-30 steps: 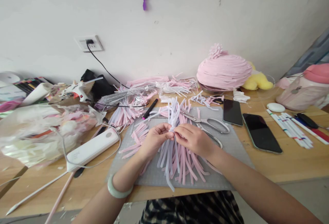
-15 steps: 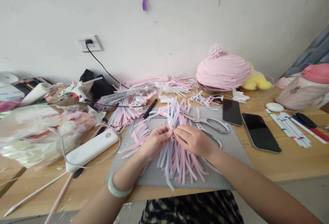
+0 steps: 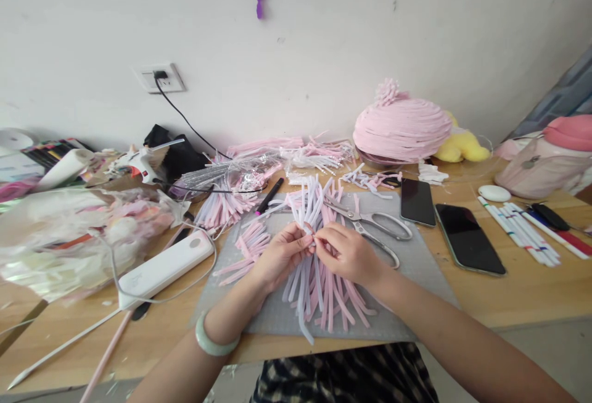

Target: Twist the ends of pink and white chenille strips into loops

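Note:
My left hand (image 3: 289,252) is closed round the middle of a bundle of pale lilac pipe cleaners (image 3: 312,202), whose ends fan out above and below. Close beside it, my right hand (image 3: 349,252) pinches at the same middle, thumb and forefinger together; what exactly lies between those fingertips is too small to make out. Beneath the hands, pink pipe cleaners (image 3: 345,304) spread over a grey cutting mat (image 3: 407,304). A pair of metal scissors (image 3: 370,224) lies just beyond my right hand, its blades pointing towards the bundle.
Left stand a white power strip (image 3: 161,270), a plastic bag of scraps (image 3: 69,242) and a glue gun (image 3: 145,165). A black marker (image 3: 271,196) lies behind the mat. Right are two phones (image 3: 469,239) and several white markers (image 3: 525,233). A pink wrapped dome (image 3: 400,128) stands at the back.
The fingers of both hands have shifted slightly at the bundle's middle, and my right fingertips have curled in more. The bundle stays in the same place.

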`<act>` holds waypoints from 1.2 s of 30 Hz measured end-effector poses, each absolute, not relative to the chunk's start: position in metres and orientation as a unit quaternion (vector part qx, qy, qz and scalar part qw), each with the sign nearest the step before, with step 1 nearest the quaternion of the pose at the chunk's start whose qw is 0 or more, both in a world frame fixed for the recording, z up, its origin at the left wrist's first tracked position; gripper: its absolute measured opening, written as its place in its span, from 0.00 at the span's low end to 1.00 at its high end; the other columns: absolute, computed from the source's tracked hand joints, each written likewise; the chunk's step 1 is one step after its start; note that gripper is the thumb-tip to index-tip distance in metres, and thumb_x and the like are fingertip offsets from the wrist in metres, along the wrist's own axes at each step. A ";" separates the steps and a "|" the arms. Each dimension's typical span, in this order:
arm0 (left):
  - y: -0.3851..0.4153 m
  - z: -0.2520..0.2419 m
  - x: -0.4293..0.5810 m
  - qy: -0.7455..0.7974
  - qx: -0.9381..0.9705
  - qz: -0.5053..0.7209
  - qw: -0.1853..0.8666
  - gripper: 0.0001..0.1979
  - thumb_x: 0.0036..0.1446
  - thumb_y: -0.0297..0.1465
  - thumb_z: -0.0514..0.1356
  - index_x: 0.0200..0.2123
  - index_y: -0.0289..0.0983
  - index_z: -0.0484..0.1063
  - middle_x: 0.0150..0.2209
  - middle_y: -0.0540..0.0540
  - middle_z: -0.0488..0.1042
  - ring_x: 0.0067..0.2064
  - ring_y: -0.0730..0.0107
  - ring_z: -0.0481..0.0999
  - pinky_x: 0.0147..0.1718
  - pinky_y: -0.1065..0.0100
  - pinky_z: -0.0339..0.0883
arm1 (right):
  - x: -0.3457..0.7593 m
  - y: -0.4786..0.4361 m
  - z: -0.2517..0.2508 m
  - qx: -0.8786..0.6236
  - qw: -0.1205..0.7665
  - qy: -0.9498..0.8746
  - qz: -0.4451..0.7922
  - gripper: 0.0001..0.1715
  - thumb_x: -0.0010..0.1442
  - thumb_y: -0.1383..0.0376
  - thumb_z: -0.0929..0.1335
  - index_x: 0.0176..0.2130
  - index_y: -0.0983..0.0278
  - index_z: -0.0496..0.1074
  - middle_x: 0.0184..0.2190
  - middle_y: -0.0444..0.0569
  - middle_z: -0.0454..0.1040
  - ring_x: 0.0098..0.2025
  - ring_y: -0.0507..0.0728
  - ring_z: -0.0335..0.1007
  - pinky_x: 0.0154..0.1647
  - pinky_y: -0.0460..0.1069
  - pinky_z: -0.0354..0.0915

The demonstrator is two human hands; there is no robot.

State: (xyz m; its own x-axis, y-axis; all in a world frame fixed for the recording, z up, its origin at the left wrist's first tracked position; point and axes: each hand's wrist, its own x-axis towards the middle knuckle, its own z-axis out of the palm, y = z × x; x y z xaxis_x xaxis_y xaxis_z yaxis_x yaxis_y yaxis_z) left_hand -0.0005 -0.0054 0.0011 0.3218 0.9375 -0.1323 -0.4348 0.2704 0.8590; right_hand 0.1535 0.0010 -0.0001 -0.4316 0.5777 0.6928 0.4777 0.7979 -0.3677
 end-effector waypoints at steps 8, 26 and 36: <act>-0.007 0.000 0.001 0.416 0.586 0.520 0.461 0.02 0.46 0.26 0.60 0.23 0.35 0.70 0.23 0.52 0.67 0.27 0.74 0.65 0.31 0.71 0.59 | 0.142 0.003 0.006 -0.434 0.430 -0.559 0.560 0.07 0.46 0.68 0.64 0.19 0.65 0.62 0.13 0.37 0.55 0.15 0.45 0.48 0.15 0.43 0.46; 0.001 -0.003 -0.003 0.420 0.332 0.478 0.696 0.16 0.37 0.29 0.68 0.30 0.34 0.67 0.22 0.52 0.73 0.25 0.76 0.74 0.29 0.73 0.69 | 0.161 0.016 -0.003 -0.285 0.307 -0.908 0.002 0.11 0.60 0.69 0.59 0.32 0.66 0.68 0.28 0.50 0.70 0.29 0.53 0.67 0.30 0.47 0.63; -0.001 -0.001 -0.001 0.424 0.413 0.476 0.650 0.18 0.38 0.28 0.67 0.34 0.34 0.65 0.21 0.53 0.74 0.24 0.74 0.73 0.30 0.70 0.65 | 0.152 0.011 -0.003 -0.355 0.411 -0.825 0.156 0.07 0.53 0.73 0.61 0.26 0.65 0.65 0.22 0.44 0.64 0.23 0.49 0.60 0.24 0.43 0.58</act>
